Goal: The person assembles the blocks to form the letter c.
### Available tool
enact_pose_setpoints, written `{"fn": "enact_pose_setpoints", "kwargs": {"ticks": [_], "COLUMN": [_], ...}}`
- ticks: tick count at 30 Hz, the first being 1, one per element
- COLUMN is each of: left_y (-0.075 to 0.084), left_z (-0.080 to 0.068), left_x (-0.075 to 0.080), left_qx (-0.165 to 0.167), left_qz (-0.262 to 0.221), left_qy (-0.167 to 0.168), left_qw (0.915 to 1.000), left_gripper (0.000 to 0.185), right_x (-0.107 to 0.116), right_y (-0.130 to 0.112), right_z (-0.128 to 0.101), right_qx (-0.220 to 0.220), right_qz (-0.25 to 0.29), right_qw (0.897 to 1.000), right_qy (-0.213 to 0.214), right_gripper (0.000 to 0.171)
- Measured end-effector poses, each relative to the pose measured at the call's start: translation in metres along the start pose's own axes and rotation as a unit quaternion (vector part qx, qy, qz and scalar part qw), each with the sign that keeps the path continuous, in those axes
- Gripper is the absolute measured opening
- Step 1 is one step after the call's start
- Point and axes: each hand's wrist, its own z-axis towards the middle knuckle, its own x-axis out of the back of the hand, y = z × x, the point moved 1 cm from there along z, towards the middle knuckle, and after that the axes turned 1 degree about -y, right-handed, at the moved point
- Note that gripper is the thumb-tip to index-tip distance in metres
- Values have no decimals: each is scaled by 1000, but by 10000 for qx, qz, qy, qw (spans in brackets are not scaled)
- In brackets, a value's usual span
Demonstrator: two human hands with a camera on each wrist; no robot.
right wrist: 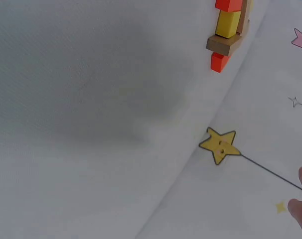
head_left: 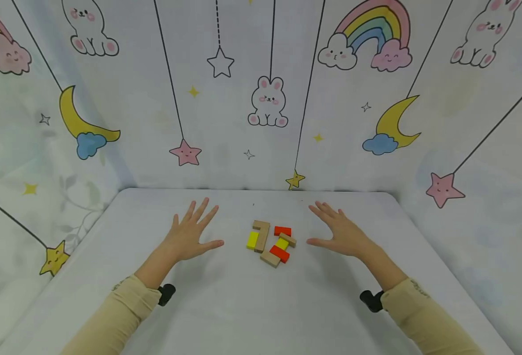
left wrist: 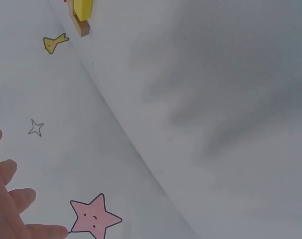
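Observation:
A small group of rectangular wooden blocks lies on the white table, in red, yellow and plain wood. On its left side are a yellow block [head_left: 252, 240] and a long plain block [head_left: 262, 237]. To the right lie a red block [head_left: 282, 230], a second red block [head_left: 280, 254] and another plain block [head_left: 270, 259]. My left hand [head_left: 189, 237] hovers left of the group, fingers spread and holding nothing. On the other side my right hand [head_left: 341, 233] is raised likewise, fingers extended, apart from the blocks. Both wrist views catch only fingertips at the edge.
The white table [head_left: 243, 310] reaches back to a cloth backdrop [head_left: 234, 118] printed with rabbits, moons, stars and rainbows. Cloth walls also flank both sides. A small black device [head_left: 166, 295] sits at the left wrist, another [head_left: 371, 301] at the right.

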Motion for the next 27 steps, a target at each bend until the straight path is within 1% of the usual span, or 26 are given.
{"fn": "enact_pose_setpoints", "kwargs": {"ticks": [5, 12, 19, 24, 27], "left_y": [1, 4, 7, 11, 13], "left_z": [3, 7, 10, 13, 14], "left_x": [-5, -12, -23, -26, -27], "left_qx": [-63, -238, -393, -463, -490], "left_qz": [-65, -98, -196, -256, -188], "left_qy": [32, 73, 22, 67, 39], "left_qw": [10000, 9996, 9990, 9986, 9986], "left_gripper": [87, 82, 75, 71, 70], "right_x": [-4, -8, -15, -19, -22], "right_y": [-3, -7, -10, -14, -16], "right_z": [4, 9, 16, 19, 21], "right_qx": [38, 26, 74, 132, 114], "right_qz": [4, 106, 127, 195, 231], "right_qw": [10000, 9998, 9998, 9996, 9995], "right_qy": [-63, -162, -167, -157, -170], "right_gripper": [89, 88, 85, 83, 81]}}
